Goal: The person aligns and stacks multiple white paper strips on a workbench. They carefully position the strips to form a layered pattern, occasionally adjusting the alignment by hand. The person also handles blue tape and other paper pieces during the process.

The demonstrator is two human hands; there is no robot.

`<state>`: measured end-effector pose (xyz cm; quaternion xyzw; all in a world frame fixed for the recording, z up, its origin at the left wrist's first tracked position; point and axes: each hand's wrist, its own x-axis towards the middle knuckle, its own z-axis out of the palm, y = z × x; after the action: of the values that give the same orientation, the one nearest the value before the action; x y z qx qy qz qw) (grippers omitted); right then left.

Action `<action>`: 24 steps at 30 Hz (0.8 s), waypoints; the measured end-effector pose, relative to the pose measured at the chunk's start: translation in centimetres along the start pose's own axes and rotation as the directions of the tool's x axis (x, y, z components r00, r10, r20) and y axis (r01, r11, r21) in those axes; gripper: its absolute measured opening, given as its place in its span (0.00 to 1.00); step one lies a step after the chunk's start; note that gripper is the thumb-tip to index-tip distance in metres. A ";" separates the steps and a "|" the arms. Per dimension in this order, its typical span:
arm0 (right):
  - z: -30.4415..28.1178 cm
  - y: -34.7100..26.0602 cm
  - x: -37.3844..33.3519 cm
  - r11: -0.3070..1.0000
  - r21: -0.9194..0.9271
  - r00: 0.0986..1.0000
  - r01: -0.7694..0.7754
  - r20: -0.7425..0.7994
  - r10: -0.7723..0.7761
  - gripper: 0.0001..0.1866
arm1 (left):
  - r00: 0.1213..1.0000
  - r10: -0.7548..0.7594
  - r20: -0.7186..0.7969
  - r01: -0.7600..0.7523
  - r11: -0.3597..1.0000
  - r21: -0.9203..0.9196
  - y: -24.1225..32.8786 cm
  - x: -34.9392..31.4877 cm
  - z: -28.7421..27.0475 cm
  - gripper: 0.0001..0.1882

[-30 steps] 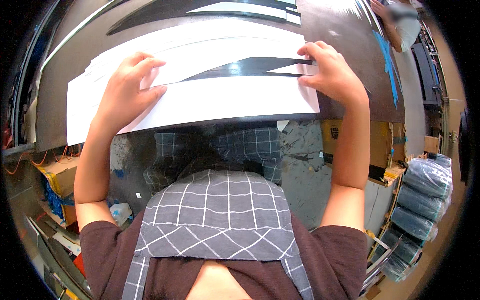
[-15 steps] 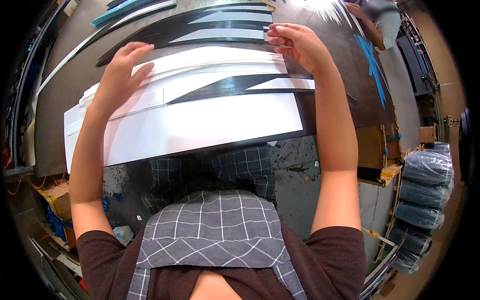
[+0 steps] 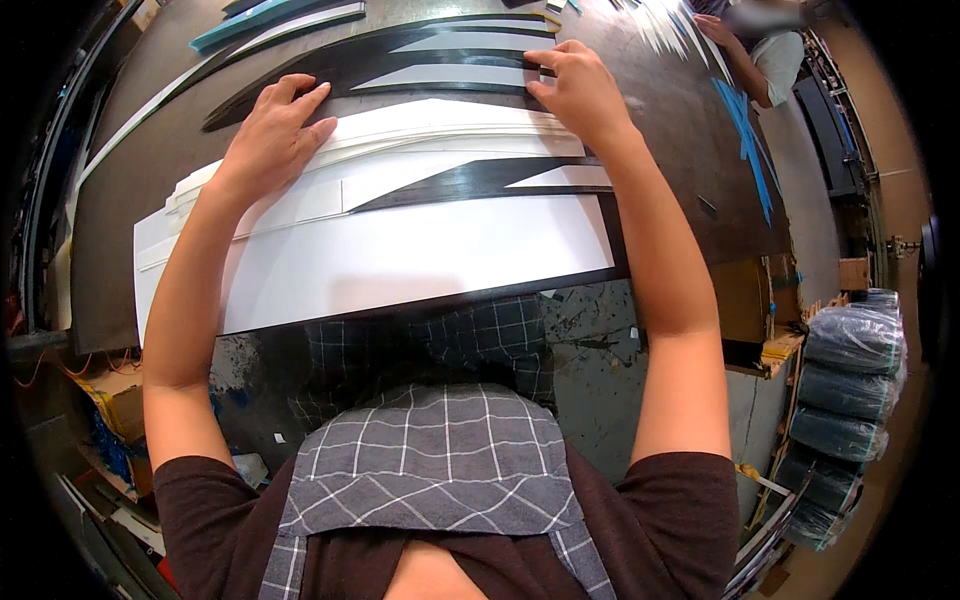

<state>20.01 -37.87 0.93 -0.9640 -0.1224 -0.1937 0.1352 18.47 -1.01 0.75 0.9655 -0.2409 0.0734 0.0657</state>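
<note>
A stack of large white sheets (image 3: 400,250) lies on a dark worktable (image 3: 660,130), with a black pointed strip (image 3: 470,180) across it. My left hand (image 3: 275,135) rests flat on the far left edge of the white stack, fingers spread. My right hand (image 3: 580,90) presses on the far right edge, its fingertips touching a long black curved piece with white inserts (image 3: 400,65) that lies just beyond the stack. Neither hand grips anything.
Teal and white strips (image 3: 270,25) lie at the table's far side, blue tape marks (image 3: 745,140) at its right. Another person (image 3: 760,50) stands at the far right corner. Wrapped dark rolls (image 3: 850,370) are stacked on the right; boxes (image 3: 110,420) sit under the table.
Both my hands have slid away from me, up the white stack toward its far edge. The right hand now reaches the black curved piece. My view has shifted, showing more of the table.
</note>
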 end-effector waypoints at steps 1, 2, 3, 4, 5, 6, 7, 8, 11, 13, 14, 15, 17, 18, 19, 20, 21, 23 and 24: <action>0.4 0.1 -0.2 0.994 -0.080 0.995 0.071 -0.058 -0.076 0.17 | 1.000 -0.001 -0.018 0.001 1.000 0.009 0.0 0.0 0.2 0.27; 0.9 0.3 -0.6 0.978 -0.161 0.982 0.134 -0.111 -0.153 0.16 | 0.999 0.000 -0.033 0.001 1.000 0.020 0.1 0.0 0.5 0.27; 1.2 0.3 -0.8 0.951 -0.243 0.960 0.191 -0.157 -0.232 0.16 | 0.999 -0.001 -0.049 0.002 1.000 0.031 0.0 0.0 0.7 0.28; 1.5 0.2 -0.8 0.960 -0.200 0.960 0.197 -0.159 -0.230 0.15 | 0.999 0.005 -0.046 -0.003 1.000 0.027 -0.2 0.0 0.8 0.28; 1.6 0.3 -0.8 0.966 -0.160 0.960 0.201 -0.162 -0.227 0.15 | 0.999 0.013 -0.045 -0.012 1.000 0.022 -0.3 0.1 1.0 0.28; 1.7 0.3 -0.7 0.971 -0.119 0.961 0.206 -0.164 -0.224 0.15 | 0.999 0.020 -0.044 -0.019 1.000 0.017 -0.5 0.2 1.1 0.28; 2.2 0.5 -0.4 0.989 -0.032 0.977 0.144 -0.153 -0.147 0.14 | 1.000 0.011 -0.028 -0.010 1.000 0.016 -0.5 0.2 1.2 0.28; 2.8 0.8 0.1 0.996 0.053 0.988 0.075 -0.136 -0.068 0.14 | 1.000 0.005 -0.014 -0.004 1.000 0.015 -0.5 0.4 1.3 0.28; 3.5 1.6 1.6 0.982 0.187 0.997 -0.005 -0.079 0.020 0.13 | 1.000 -0.013 0.016 0.013 1.000 0.003 -0.3 0.7 1.6 0.29; 3.4 1.9 2.3 0.976 0.213 0.999 -0.045 0.003 0.046 0.12 | 1.000 -0.020 0.022 0.020 1.000 0.003 -0.3 1.0 2.0 0.29; 3.0 1.8 2.6 0.974 0.213 0.996 -0.077 0.069 0.064 0.11 | 0.999 -0.025 0.021 0.025 1.000 0.009 -0.4 1.0 2.3 0.29; 2.6 1.8 2.9 0.972 0.210 0.987 -0.110 0.134 0.083 0.11 | 0.999 -0.028 0.019 0.028 0.999 0.016 -0.5 1.1 2.4 0.29; 1.7 2.1 3.5 0.955 0.288 0.994 -0.077 0.101 0.050 0.10 | 0.999 -0.031 0.034 0.032 0.999 -0.026 -0.3 1.4 2.4 0.30; 0.8 1.5 4.0 0.943 0.329 0.996 -0.053 0.082 0.028 0.10 | 0.998 -0.039 0.039 0.040 0.998 -0.043 -0.4 1.5 2.2 0.31; -0.7 1.2 4.2 0.905 0.424 0.998 0.027 0.044 -0.051 0.11 | 0.999 -0.030 -0.031 0.029 0.998 -0.051 -0.9 1.8 2.3 0.32; -1.9 0.3 4.3 0.867 0.486 0.994 0.106 -0.058 -0.089 0.12 | 0.995 -0.028 -0.099 0.022 0.998 -0.057 -1.5 2.0 2.5 0.33; -3.6 -0.6 4.9 0.738 0.672 0.991 -0.061 0.127 -0.033 0.14 | 0.986 -0.029 -0.163 0.020 0.998 -0.061 -2.1 2.1 2.5 0.34; -6.7 -2.6 5.0 0.541 0.811 0.968 -0.224 0.250 0.027 0.18 | 0.868 0.066 -0.492 -0.093 0.995 -0.030 -3.4 2.8 2.3 0.29; -7.8 -3.8 3.9 0.512 0.837 0.981 -0.194 0.182 0.073 0.18 | 0.790 0.113 -0.603 -0.159 0.987 -0.024 -3.9 2.7 1.8 0.32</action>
<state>19.76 -36.03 10.31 -0.7916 -0.1348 -0.0383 0.5947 22.86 0.85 -0.95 0.8698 -0.2789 0.3705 0.1682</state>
